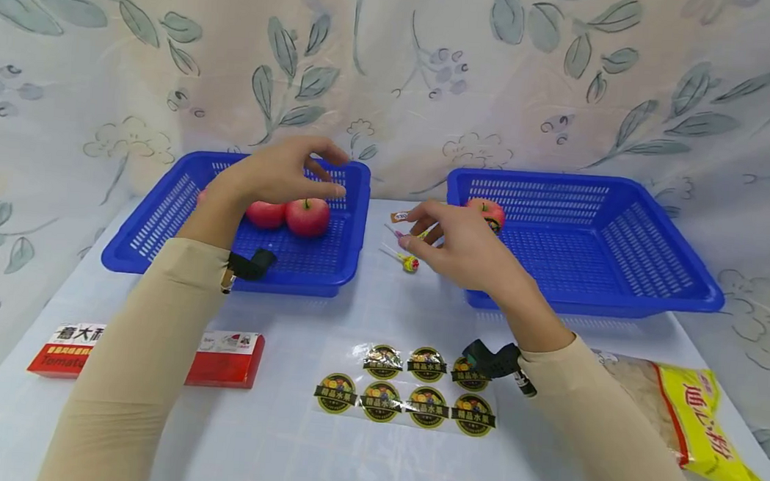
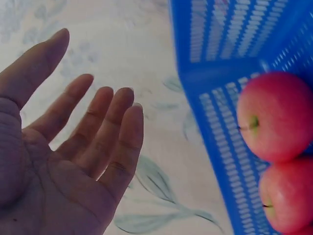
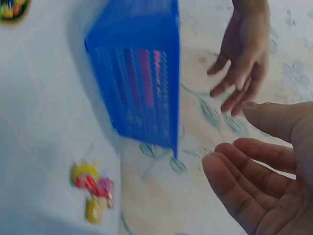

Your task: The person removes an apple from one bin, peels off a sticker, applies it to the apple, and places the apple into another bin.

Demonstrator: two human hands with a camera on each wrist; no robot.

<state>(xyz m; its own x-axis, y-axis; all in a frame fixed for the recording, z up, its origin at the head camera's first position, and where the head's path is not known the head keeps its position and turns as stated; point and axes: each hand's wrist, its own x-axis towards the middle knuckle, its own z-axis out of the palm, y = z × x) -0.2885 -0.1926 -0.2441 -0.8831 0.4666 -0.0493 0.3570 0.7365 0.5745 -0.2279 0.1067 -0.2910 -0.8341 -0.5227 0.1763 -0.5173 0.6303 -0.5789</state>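
Red apples [image 1: 307, 216]: in left blue basket [image 1: 161, 219]
Left hand [image 1: 290, 172]: above apples, fingers spread, empty
Right hand [image 1: 464, 245]: above lollipops [image 1: 401, 249] on tabletop [image 1: 281, 425], fingers loose, empty

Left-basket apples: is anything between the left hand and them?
Nothing visible. The left hand hovers open above the apples in the left basket, empty air between fingers and fruit.
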